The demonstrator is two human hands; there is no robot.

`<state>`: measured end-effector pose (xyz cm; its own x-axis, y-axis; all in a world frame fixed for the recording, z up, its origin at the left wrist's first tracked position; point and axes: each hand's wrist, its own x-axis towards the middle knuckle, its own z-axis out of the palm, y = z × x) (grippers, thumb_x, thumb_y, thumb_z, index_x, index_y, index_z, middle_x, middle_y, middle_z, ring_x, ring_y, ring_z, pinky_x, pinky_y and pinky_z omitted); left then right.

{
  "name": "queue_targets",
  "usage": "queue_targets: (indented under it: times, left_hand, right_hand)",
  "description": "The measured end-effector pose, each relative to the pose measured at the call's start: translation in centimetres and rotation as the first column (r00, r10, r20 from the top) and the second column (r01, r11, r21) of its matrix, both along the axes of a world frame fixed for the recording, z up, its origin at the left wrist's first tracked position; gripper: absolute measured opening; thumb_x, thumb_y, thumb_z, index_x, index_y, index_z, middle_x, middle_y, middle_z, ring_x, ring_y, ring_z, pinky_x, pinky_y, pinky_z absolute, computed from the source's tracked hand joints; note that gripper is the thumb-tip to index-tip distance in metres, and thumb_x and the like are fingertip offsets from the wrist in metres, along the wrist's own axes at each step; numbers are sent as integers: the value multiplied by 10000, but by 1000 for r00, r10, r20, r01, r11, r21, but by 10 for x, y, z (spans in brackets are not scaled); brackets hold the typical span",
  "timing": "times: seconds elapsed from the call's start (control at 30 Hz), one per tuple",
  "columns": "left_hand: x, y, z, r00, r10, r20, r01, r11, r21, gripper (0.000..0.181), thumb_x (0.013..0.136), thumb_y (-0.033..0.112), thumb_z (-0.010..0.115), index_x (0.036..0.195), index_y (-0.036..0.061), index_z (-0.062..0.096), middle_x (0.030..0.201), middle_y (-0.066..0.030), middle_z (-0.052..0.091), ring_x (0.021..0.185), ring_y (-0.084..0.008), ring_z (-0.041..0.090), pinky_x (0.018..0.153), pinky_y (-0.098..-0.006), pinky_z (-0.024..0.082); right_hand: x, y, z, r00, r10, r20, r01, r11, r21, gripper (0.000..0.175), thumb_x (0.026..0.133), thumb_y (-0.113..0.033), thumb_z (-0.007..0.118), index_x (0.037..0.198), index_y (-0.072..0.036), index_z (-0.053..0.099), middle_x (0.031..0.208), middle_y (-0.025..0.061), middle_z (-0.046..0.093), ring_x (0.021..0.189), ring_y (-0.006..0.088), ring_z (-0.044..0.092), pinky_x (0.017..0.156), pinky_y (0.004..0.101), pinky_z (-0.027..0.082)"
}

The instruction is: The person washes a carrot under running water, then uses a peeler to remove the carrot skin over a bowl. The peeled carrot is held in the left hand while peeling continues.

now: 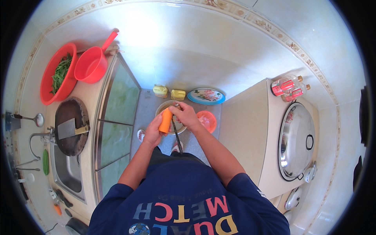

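A thick orange carrot [166, 119] is in my left hand [153, 130], which wraps its lower part, over the floor in front of me. At the carrot's upper end, my right hand [187, 115] grips a small peeler-like tool [177, 105], mostly hidden by the fingers. Thumb and fingers of that hand lie close against the carrot. Directly below both hands stands a round pale bucket [181, 130], its inside partly covered by them. A dark narrow strip [176, 135] runs down from the bucket towards my feet; what it is, I cannot tell.
Beside the bucket is an orange-red plastic basin [209, 121]. A floral tray [206, 96] and two yellow jugs [178, 94] stand by the wall. The left counter holds a chopping board [70, 147] with a cleaver [67, 129]; on the right sits a lidded wok [296, 141].
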<state>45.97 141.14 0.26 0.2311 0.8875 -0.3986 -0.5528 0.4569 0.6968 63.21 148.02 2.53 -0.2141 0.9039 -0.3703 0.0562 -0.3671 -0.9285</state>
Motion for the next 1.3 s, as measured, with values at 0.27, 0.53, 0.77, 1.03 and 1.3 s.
queue_targets:
  times: [0.27,0.53,0.77,1.03,1.3]
  left_hand:
    - [-2,2,-2,997,66,44,-64,996,-57,508,1082,390,391,1495,99,437,1021,-106,679,756,-189,662,563,-275,475]
    - [-6,9,-20,985,164,54,-157,981,-111,484,1086,354,351,1502,117,428,1062,-105,685,794,-175,655,556,-283,477]
    - [4,7,-6,995,95,32,-92,992,-90,459,1075,324,369,1459,90,463,1008,-90,687,776,-169,649,537,-273,460]
    - [4,6,-9,995,103,-13,-104,991,-87,470,1070,285,355,1491,97,441,1049,-73,683,721,-167,636,523,-261,450]
    - [0,2,-4,997,70,10,-69,991,-114,485,1072,328,385,1494,98,447,1014,-99,678,715,-176,626,515,-261,436]
  right_hand:
    - [7,-2,-32,968,-38,250,22,998,65,520,927,-406,676,1230,15,643,860,88,666,706,168,637,650,331,521]
    - [11,-67,6,816,63,575,-358,836,417,407,984,-312,591,1332,-102,601,1016,167,651,947,356,661,765,444,537]
    - [29,-67,-11,746,-40,665,-365,810,459,405,982,-324,600,1332,-120,607,984,153,641,885,364,657,731,464,535]
    - [30,-62,0,753,25,657,-420,787,452,417,985,-345,594,1341,-126,604,946,132,627,875,346,654,704,463,532]
    - [30,-56,-1,717,-11,696,-413,799,438,416,984,-325,603,1354,-137,606,938,132,608,859,349,645,717,454,525]
